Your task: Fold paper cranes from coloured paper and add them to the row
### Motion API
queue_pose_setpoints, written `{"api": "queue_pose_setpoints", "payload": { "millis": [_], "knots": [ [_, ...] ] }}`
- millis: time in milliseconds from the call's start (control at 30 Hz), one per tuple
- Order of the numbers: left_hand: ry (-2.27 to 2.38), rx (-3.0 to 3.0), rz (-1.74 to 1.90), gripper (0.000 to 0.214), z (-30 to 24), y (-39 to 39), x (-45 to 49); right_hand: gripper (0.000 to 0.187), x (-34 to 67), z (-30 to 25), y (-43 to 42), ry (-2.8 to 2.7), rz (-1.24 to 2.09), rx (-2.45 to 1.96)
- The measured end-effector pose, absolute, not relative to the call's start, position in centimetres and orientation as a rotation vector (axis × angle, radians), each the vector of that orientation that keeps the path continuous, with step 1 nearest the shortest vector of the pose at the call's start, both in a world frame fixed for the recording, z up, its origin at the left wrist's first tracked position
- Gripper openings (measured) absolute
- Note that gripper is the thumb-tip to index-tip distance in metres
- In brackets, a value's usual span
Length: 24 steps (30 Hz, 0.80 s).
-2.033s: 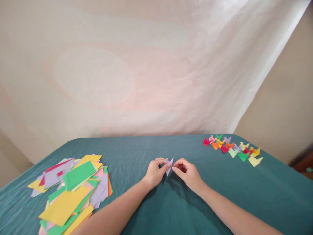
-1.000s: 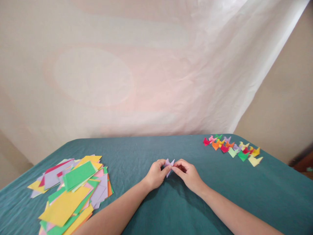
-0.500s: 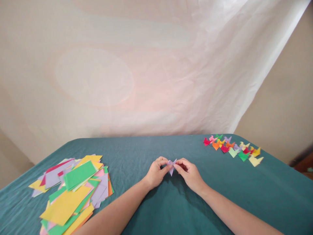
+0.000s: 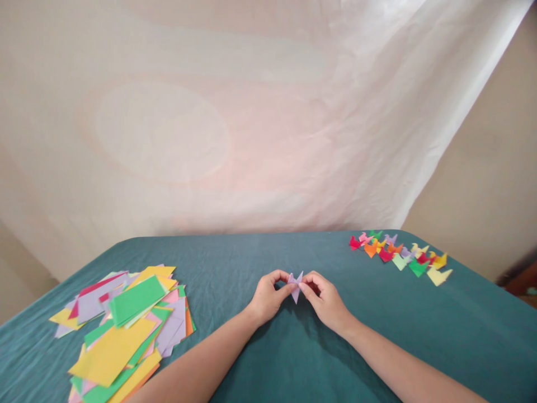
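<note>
A small lilac origami piece (image 4: 296, 289) with pointed tips is held between both hands at the middle of the table. My left hand (image 4: 268, 296) pinches its left side between thumb and fingers. From the right, my right hand (image 4: 324, 298) grips the other side the same way. Two points stick up and one points down; the folds under my fingertips are hidden.
On the left lies a loose pile of coloured paper sheets (image 4: 115, 350). Several folded paper birds (image 4: 417, 267) stand in rows at the far right of the green-covered table (image 4: 235, 254). Behind it hangs a pale cloth (image 4: 268, 140).
The lilac piece has shifted very slightly, and a bit more of its upper left point shows between my fingers. Both hands stay in nearly the same place.
</note>
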<state>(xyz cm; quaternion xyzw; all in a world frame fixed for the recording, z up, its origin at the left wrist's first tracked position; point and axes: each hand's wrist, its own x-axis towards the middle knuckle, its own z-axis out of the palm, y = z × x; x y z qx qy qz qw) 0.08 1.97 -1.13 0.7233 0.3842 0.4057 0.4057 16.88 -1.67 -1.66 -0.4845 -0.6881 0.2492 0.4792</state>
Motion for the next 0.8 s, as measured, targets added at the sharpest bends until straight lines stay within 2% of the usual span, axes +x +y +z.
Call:
{"api": "queue_pose_setpoints", "payload": {
  "millis": [433,800],
  "knots": [
    [1.032,1.854,1.047,0.020,-1.24,2.12,0.00,0.008,16.87,-1.88,-1.66,-1.669,0.491,-1.203],
    [0.994,1.903,1.028,0.015,-0.95,1.83,0.14,0.016,16.97,-1.61,-1.60,-1.736,0.533,-1.145]
  ]
}}
